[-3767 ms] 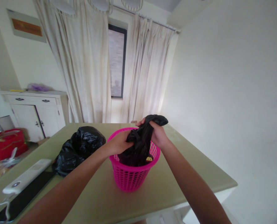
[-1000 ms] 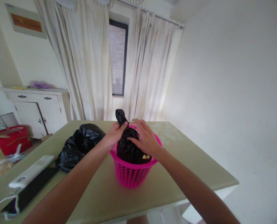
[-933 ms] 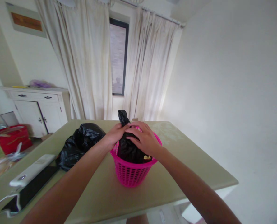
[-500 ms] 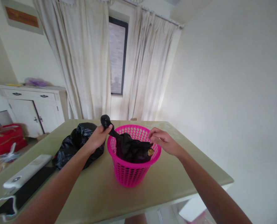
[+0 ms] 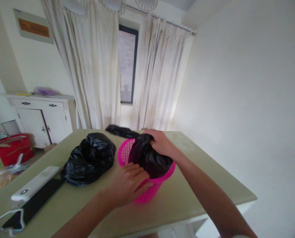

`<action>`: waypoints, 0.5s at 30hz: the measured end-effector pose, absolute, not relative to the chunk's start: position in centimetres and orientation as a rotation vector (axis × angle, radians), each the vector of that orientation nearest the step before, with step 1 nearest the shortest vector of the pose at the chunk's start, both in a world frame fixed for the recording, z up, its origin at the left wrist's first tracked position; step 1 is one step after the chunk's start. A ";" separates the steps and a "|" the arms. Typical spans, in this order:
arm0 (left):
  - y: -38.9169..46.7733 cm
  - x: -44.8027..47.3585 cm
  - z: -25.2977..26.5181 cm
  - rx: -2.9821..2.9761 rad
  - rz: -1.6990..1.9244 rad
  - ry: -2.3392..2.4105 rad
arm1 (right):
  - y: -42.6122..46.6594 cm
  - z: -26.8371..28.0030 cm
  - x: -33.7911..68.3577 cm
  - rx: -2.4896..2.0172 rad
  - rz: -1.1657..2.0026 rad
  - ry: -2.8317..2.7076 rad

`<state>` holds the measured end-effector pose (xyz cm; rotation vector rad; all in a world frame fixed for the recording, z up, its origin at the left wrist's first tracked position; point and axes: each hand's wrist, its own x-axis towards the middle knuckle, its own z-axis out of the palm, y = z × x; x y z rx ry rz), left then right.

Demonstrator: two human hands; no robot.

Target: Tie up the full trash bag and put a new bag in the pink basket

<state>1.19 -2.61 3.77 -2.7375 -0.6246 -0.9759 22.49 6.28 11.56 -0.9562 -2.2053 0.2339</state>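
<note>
A pink plastic mesh basket [image 5: 124, 152] stands tilted on the beige table [image 5: 197, 178]. A tied black plastic bag [image 5: 149, 160] sits partly in it, its twisted neck sticking out to the left. My right hand [image 5: 161, 142] is closed on the bag's neck at the basket's top. My left hand [image 5: 128, 183] rests with spread fingers on the basket's near wall. A second, crumpled black plastic bag [image 5: 90, 158] lies on the table just left of the basket.
A white remote-like device [image 5: 34, 187] and a flat black object [image 5: 30, 208] lie at the table's left front. A white cabinet [image 5: 41, 117], a red bag [image 5: 9, 150] and curtains stand behind. A white wall runs along the right.
My right hand has taken the bag's neck from my left. My left hand has dropped to the basket's near side. The basket now tilts and the bag sits higher in it.
</note>
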 end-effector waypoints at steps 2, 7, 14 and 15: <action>-2.6 1.6 3.2 -2.723 -1.018 -0.706 | 6.6 14.7 25.4 -0.994 0.107 -2.001; -1.5 -0.6 0.0 -2.563 -1.336 -0.758 | 6.1 18.3 32.8 -1.058 -0.323 -1.306; 2.8 -9.0 -8.6 -1.876 -1.175 -2.036 | 4.1 12.5 36.3 -1.038 -0.796 -0.985; 3.1 -10.0 -9.8 -1.908 -0.984 -2.152 | 4.4 11.3 36.8 -1.053 -0.781 -1.011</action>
